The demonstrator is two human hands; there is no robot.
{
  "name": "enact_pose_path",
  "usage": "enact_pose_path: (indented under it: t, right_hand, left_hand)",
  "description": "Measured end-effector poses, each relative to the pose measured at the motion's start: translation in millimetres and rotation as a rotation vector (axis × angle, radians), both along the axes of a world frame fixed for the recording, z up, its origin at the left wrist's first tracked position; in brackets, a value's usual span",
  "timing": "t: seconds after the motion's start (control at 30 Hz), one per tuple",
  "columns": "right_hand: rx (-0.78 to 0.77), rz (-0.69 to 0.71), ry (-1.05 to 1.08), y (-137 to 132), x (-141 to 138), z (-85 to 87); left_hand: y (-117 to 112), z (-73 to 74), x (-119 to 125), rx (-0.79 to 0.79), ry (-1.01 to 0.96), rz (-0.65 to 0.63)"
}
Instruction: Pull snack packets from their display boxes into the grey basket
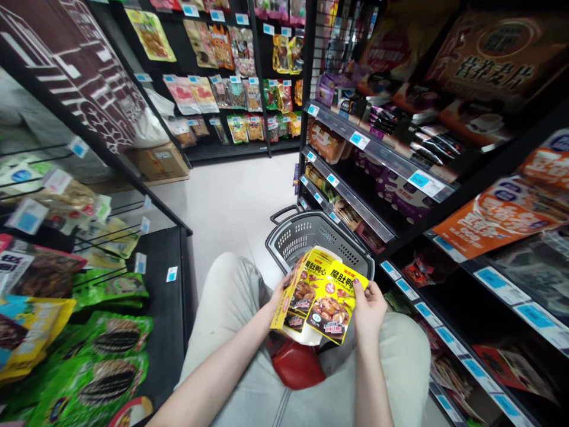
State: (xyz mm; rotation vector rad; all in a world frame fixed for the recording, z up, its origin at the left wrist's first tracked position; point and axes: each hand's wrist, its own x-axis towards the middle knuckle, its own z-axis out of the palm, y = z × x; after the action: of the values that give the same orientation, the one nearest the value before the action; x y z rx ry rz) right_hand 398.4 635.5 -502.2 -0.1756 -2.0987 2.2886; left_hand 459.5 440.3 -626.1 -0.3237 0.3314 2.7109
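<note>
My left hand [279,301] is closed on the left side of a yellow snack carton [299,302] printed with duck heart pictures; its fingers are partly hidden behind it. My right hand [370,305] pinches the right edge of a matching yellow snack packet [336,303], thumb on the front. The packet overlaps the carton, and whether the two are joined I cannot tell. White inner surfaces show above and below the carton. Both items are held over my lap, just in front of a grey shopping basket [272,244] on the floor. A red bag [297,365] lies between my legs.
Shelves of boxed and bagged snacks [498,213] rise close on my right. At left, a low black shelf [168,320] bears green seed bags [113,338]. Hanging snack packs [242,50] fill the back rack, and a cardboard box [159,163] stands at back left.
</note>
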Motion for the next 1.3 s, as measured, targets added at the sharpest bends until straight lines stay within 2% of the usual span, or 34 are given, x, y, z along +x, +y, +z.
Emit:
enact_pose_path:
  t: [0.17, 0.23, 0.33, 0.47, 0.53, 0.7, 0.83, 1.0, 1.13, 1.3]
  right_hand:
    - [-0.012, 0.015, -0.012, 0, 0, -1.1]
    - [-0.084, 0.024, -0.044, -2, -1, 0.5]
    - [-0.307, 0.055, -0.117, -2, -3, 7.6]
    - [-0.662, 0.259, -0.174, 6, -1, 19.5]
    - [-0.750, 0.321, -0.185, 13, 0, 22.6]
    - [-0.663, 0.239, -0.162, 24, 5, 27.4]
    - [-0.629, 0.222, -0.164, 30, 16, 37.9]
    - [-0.606, 0.199, -0.161, 31, 29, 47.6]
    - [-0.604, 0.181, -0.156, 28, 26, 46.9]
    - [-0.635, 0.159, -0.139, 22, 9, 37.6]
  left_hand:
    - [-1, 0.4, -1, 0.000, -0.014, 0.009]
    - [-1, 0.4, -1, 0.005, -0.016, 0.004]
    - [-1, 1.4, 0, 0.004, -0.018, -0.009]
    - [0, 3.0, 1, -0.001, -0.016, -0.020]
    - [0, 2.6, 2, 0.011, 0.006, -0.030]
    - [-1, -3.6, 2, 0.044, 0.070, -0.066]
    - [-2, -7.6, 1, 0.032, 0.068, -0.068]
    - [-2, -3.1, -1, 0.001, -0.009, -0.063]
    - [-2, 2.9, -2, 0.015, -0.021, -0.069]
    - [-1, 6.0, -1, 0.045, 0.021, -0.067]
